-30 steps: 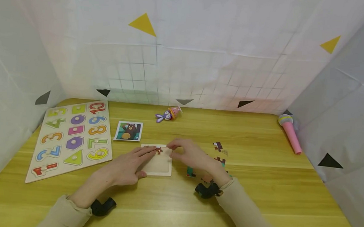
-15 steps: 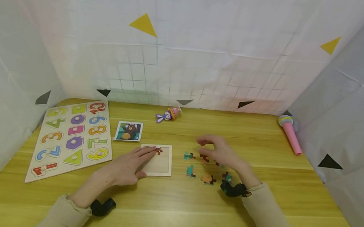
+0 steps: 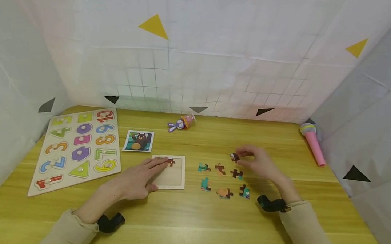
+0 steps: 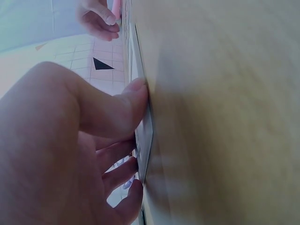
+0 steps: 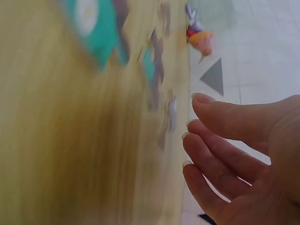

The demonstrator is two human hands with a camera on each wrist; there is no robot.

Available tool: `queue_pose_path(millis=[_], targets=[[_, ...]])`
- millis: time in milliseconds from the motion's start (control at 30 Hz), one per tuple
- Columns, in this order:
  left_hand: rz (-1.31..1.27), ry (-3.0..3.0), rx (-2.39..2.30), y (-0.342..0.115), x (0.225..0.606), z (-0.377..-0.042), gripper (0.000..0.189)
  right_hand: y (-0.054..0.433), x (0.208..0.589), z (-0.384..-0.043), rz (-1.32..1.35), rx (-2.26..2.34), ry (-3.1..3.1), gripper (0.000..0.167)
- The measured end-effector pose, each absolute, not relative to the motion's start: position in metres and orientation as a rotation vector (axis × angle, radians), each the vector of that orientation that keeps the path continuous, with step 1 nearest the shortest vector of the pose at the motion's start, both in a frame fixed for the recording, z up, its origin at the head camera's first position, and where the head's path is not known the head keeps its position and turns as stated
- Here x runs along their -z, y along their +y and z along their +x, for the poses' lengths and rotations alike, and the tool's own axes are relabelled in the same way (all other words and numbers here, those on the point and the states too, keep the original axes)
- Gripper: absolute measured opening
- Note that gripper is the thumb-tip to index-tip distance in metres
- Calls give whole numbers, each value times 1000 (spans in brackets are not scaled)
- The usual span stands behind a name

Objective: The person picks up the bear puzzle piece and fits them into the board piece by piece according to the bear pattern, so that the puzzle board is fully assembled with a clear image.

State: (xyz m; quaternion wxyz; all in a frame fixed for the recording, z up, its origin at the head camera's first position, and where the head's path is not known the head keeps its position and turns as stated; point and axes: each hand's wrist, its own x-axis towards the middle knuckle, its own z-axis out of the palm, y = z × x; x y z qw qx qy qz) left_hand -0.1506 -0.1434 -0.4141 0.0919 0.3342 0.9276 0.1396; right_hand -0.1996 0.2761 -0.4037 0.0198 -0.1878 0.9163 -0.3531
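Head view alone shows the brown puzzle piece (image 3: 171, 162) at my outstretched left hand (image 3: 135, 178), while right wrist view shows my right hand (image 5: 241, 161) empty, fingers parted.

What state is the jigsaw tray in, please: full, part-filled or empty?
Part-filled: the jigsaw tray holds a brown jigsaw piece near its top but looks bare below; the left hand covers part.

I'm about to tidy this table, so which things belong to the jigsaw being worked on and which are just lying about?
Part of the job:
wooden frame
brown piece inside it
loose jigsaw pieces
bear picture, probably the guide

Apparently just lying about:
number board
rabbit toy
pink microphone
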Motion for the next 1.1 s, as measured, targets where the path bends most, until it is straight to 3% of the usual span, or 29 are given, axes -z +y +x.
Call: queue_pose_path(millis=[600, 1100], targets=[[1007, 2753, -428, -144, 415, -150, 72, 288, 418, -209, -613, 901, 2879, 35], [993, 2760, -433, -143, 414, -150, 72, 288, 424, -209, -588, 931, 2888, 22]])
